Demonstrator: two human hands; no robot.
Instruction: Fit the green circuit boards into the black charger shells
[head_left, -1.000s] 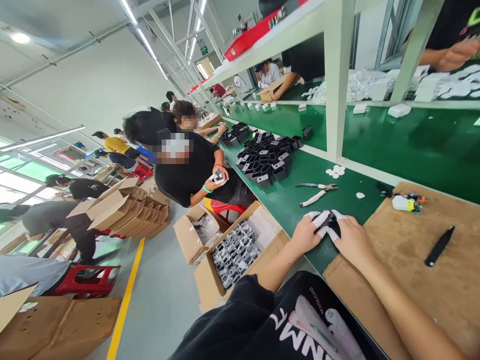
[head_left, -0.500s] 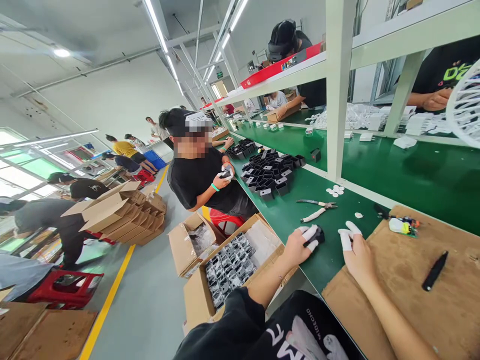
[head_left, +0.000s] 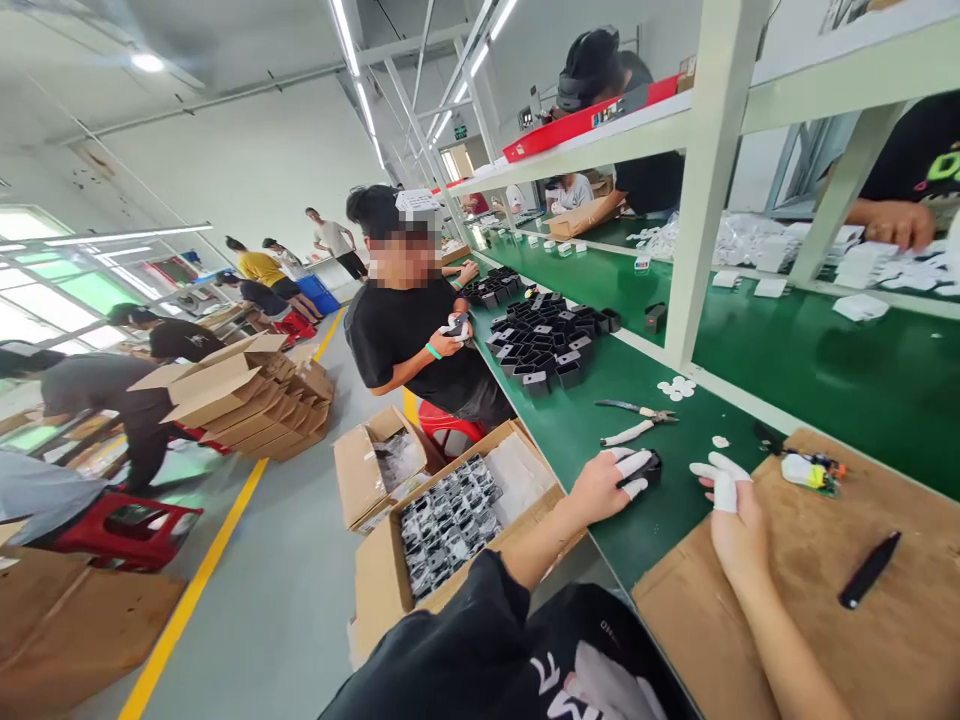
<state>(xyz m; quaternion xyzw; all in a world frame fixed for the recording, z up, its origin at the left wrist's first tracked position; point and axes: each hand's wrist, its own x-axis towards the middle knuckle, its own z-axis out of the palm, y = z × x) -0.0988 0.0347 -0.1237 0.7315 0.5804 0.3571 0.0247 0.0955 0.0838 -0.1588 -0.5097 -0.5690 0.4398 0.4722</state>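
Note:
My left hand (head_left: pixel 611 485), with white finger covers, is closed around a small black plastic housing (head_left: pixel 655 468) resting on the green bench top (head_left: pixel 634 535). The fingers partly hide it. To its right, my right hand (head_left: pixel 739 515) hovers over the near edge of a brown cardboard sheet (head_left: pixel 900 640). Its covered fingers are stretched out and nothing shows between them. Beyond my left hand lie side cutters (head_left: pixel 658 414) with pale handles. A lone white disc (head_left: pixel 720 442) sits past my right fingertips. Farther off are several white discs (head_left: pixel 676 388).
A heap of black housings (head_left: pixel 547 340) covers the bench ahead. On the cardboard lie a small circuit board (head_left: pixel 814 472) and a black pen-shaped tool (head_left: pixel 870 570). An upright post (head_left: pixel 709 200) carries the shelf. A co-worker (head_left: pixel 409 330) sits at left, near an open carton (head_left: pixel 382 590).
The view has shifted slightly. My right hand has turned, bringing its fingers closer together. My left hand stays on the black housing.

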